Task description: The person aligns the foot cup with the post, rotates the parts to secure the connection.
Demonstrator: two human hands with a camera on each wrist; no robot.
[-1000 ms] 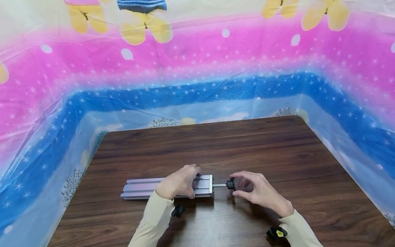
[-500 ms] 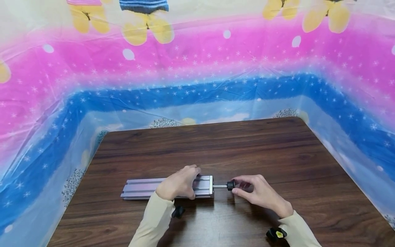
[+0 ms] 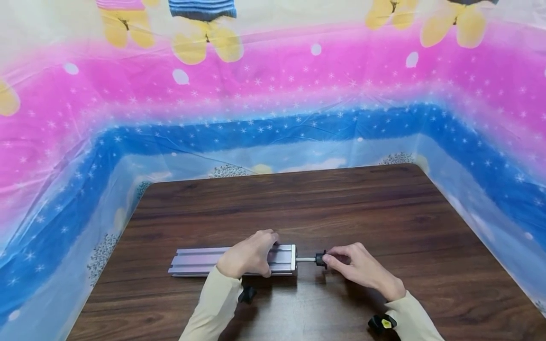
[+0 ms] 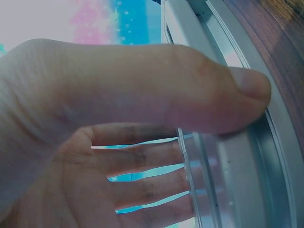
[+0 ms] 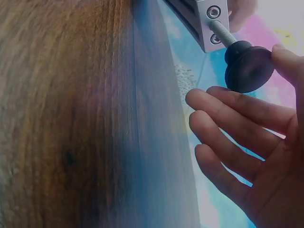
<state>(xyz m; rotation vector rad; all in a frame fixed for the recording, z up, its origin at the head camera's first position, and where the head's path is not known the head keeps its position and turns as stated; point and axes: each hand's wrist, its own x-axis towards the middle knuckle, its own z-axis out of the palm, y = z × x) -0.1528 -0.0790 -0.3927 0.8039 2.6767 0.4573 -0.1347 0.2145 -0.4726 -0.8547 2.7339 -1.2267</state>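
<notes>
Item: aluminium rail (image 3: 200, 260), lying flat on my wooden worktop (image 3: 341, 203), lengthwise left to right. My left hand (image 3: 249, 255) rests over its right portion, thumb pressed on the near edge, fingers curled over the top. Item: black knob (image 3: 319, 259) on a threaded stud (image 3: 305, 259) projecting from the rail's right end. My right hand (image 3: 362, 270) pinches the knob between thumb and forefinger; the other fingers stay loosely spread.

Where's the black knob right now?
In the head view the black knob sits right of centre near the table's front edge, on a threaded rod off the aluminium rail's right end, pinched by the right hand.
</notes>
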